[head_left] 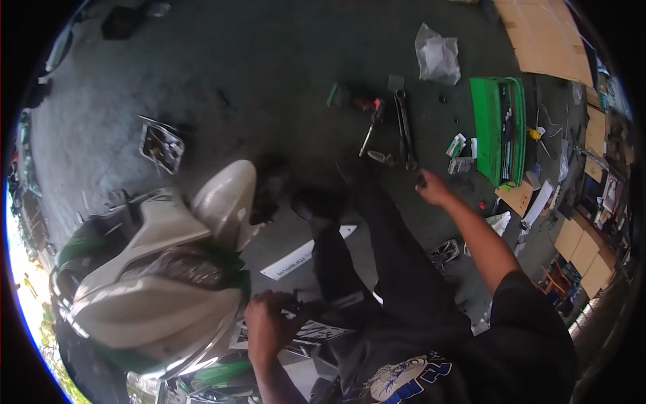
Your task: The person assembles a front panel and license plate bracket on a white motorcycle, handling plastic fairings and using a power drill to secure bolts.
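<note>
My left hand (270,324) is at the lower middle, beside a white and green motorcycle (158,289). Its fingers are curled in at a dark part, and what they grip is hard to make out. Out to the right, my right hand (434,189) reaches low over the floor, its fingers closed around a small dark thing. Just beyond it lie long wrenches (405,128). Left of those is a red and dark power driver (373,106) with a long silver bit. A white trim panel (306,254) lies on the floor between the motorcycle and my legs.
A green metal toolbox (490,128) stands open at the right, small boxes (460,163) beside it. A clear plastic bag (439,55) lies farther off. At the left, a tray of small parts (161,148) rests on the floor. Cardboard (546,34) lies along the right side.
</note>
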